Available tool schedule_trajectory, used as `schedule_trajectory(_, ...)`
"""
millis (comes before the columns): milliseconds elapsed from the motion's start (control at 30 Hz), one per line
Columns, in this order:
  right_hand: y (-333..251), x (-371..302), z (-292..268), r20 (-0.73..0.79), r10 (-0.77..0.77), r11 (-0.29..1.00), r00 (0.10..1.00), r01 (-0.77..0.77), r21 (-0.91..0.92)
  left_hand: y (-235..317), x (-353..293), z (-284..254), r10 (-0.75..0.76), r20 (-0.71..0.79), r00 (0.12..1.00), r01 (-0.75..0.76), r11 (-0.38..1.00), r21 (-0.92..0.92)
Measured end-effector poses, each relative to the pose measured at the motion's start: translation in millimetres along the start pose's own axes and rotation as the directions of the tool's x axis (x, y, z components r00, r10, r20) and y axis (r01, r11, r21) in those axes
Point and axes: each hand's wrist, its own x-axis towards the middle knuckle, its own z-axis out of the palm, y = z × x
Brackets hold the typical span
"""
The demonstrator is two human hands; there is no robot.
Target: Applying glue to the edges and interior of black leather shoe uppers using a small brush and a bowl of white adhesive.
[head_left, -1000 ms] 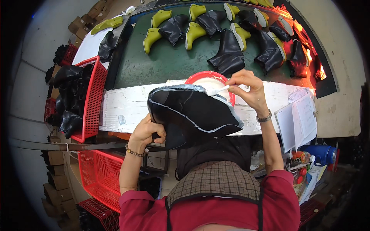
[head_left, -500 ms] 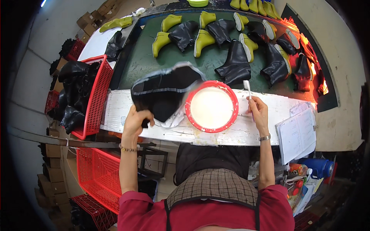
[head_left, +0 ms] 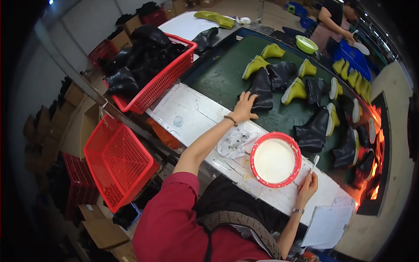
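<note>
My left hand [head_left: 245,107] reaches to the near edge of the green belt [head_left: 214,83], its fingers spread against the lower part of a black boot [head_left: 262,89]. That boot lies on the belt beside another black boot [head_left: 281,73]. In my right hand [head_left: 308,185] is a small white brush [head_left: 316,160] like a toothbrush, bristle end up. Between my hands, a red-rimmed bowl [head_left: 254,168] of creamy white liquid stands on the white board [head_left: 192,111]. A stained white cloth [head_left: 236,144] lies left of the bowl.
Yellow-green boots [head_left: 294,90] and more black boots share the belt, with an orange glow [head_left: 375,174] at its right end. A red basket [head_left: 166,72] of black boots stands left; another red basket [head_left: 118,161] sits lower. A notebook [head_left: 327,227] lies right. A co-worker [head_left: 329,26] stands far right.
The black boot that my left hand held up over the board is down on the belt, the hand now further forward. My view has turned left. The brush stays in my right hand.
</note>
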Motion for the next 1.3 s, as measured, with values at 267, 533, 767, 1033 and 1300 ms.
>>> schedule_trajectory(267, 2, -11, -10, -0.020, -0.001, 0.997, 1.000, 0.002, 0.074, -65, -13, -269, 0.187, -0.492, 0.850, 0.150, 0.809, 0.568)
schedule_trajectory(533, 0, -9, -3, -0.001, 0.021, 0.998, 1.000, -0.021, 0.054, -270, -144, -419, -0.558, -0.345, 0.755, 0.468, 0.090, 0.879)
schedule_trajectory(767, -6, -8, -6, -0.041, 0.014, 1.000, 0.999, -0.014, 0.007, -260, -132, -397, -0.430, -0.432, 0.793, 0.475, -0.007, 0.880)
schedule_trajectory(1033, -3, -10, -4, -0.043, 0.028, 0.998, 0.999, -0.026, 0.050, -154, -113, -445, 0.070, -0.663, 0.745, 0.617, 0.303, 0.726)
schedule_trajectory(1300, -2, -9, -3, -0.054, 0.022, 0.999, 0.998, -0.020, 0.034, 6, -103, -407, 0.201, -0.548, 0.812, 0.249, 0.731, 0.636)
